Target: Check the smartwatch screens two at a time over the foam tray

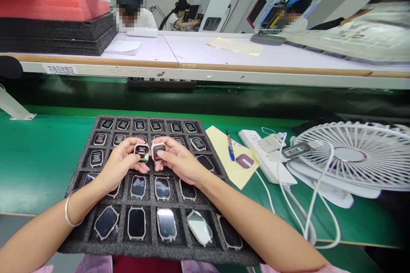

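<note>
My left hand point(123, 160) holds a smartwatch case point(141, 152) whose lit screen shows white text and a green patch, with the thumb on its lower edge. Beside it, my right hand point(177, 158) grips a second smartwatch case point(157, 150), its thumb lying over the screen. Both are held above a black foam tray point(150, 249) divided into compartments, most with a strapless watch in them. Watches in the far rows show text, such as one watch point(96, 158) at the left. Nearer ones, like this watch point(136, 223), have dark screens. My hands and forearms hide some compartments.
Right of the tray are a yellow sheet point(219, 145), a marker pen point(230, 146), a purple charging puck point(244, 161), a power strip point(261, 153) and a white fan point(349, 153) with loose cables. A raised shelf point(198, 57) crosses behind, holding foam stacks point(54, 30). Several people are beyond.
</note>
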Tool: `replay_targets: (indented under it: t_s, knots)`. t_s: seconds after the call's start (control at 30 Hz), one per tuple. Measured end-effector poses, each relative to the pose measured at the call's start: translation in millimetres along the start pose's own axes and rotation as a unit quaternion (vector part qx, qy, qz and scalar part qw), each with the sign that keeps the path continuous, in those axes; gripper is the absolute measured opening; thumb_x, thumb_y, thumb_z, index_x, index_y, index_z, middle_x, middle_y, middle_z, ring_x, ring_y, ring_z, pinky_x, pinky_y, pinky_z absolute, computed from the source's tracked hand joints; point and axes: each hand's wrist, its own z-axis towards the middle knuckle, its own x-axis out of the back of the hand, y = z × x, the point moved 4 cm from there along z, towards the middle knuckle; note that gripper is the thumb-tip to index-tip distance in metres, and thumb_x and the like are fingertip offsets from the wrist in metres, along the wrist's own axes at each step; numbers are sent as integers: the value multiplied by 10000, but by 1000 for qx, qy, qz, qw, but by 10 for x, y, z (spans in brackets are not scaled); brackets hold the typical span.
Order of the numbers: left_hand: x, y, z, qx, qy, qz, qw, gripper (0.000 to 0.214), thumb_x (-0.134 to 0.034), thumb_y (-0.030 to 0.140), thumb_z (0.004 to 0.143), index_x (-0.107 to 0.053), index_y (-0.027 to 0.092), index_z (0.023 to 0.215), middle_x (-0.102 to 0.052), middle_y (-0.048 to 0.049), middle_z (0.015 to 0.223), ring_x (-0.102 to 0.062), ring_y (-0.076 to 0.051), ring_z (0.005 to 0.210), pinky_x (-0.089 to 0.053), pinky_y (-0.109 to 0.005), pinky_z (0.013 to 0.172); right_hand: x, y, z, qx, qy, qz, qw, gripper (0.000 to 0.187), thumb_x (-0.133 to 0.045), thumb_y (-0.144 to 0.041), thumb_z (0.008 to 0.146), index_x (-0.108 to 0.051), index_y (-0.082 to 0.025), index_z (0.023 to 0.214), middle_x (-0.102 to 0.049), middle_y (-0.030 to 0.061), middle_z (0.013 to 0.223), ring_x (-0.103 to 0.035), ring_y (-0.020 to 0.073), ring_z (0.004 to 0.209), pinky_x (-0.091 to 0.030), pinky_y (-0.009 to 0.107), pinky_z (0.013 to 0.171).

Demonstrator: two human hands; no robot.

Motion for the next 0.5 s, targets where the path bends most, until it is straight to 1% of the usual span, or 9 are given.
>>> replay_targets:
  t_s: [0.07,0.2,0.3,0.37,0.43,0.47,0.5]
  knots:
    - [5,-5,-1,-2,2,0,1000,367,-673,210,716,-572,182,1068,-689,-5,906,-717,-156,604,-601,-308,637,4,6,6,3,2,4,1000,322,-745,-277,826,-606,-211,1109,-677,-19,814,-671,118,615,-496,264,613]
    - [30,50,15,-22,10,-4,1000,414,-685,216,721,-567,189,1117,-684,-18,956,-718,-154,634,-593,-320,679,-1,0,14,4,-4,22,1000,390,-742,-164,751,-616,-215,1117,-714,7,940,-691,122,638,-498,263,623]
    - [33,200,3,-48,17,13,999,500,-689,177,706,-561,193,1189,-677,-24,974,-692,-136,641,-562,-288,656,14,-14,34,9,3,24,1000,418,-719,-113,721,-619,-217,1113,-727,21,970,-693,127,631,-494,258,601]
    - [-7,342,-81,-61,8,28,998,576,-700,116,682,-560,203,1235,-675,-25,977,-662,-115,657,-529,-244,630,18,-38,48,13,7,27,1000,443,-722,-107,716,-616,-218,1132,-730,32,993,-700,131,645,-500,254,603]
    - [-100,490,-271,-69,-31,24,997,629,-718,52,667,-576,230,1253,-673,-28,996,-651,-109,731,-513,-207,646,-10,-93,42,20,0,34,999,490,-746,-124,725,-602,-226,1183,-724,38,1023,-711,135,687,-526,261,643]
    - [-168,555,-407,-69,-69,12,995,641,-729,32,668,-590,250,1255,-672,-30,1011,-653,-113,782,-513,-194,669,-41,-136,22,25,-8,35,999,517,-759,-139,737,-591,-236,1217,-717,38,1041,-716,137,720,-543,269,678]
    - [-249,608,-566,-64,-122,-1,991,649,-738,25,678,-603,275,1262,-669,-29,1009,-651,-116,812,-512,-184,680,-90,-190,-15,30,-20,32,999,540,-772,-157,752,-579,-249,1248,-708,38,1067,-722,139,759,-557,279,719]
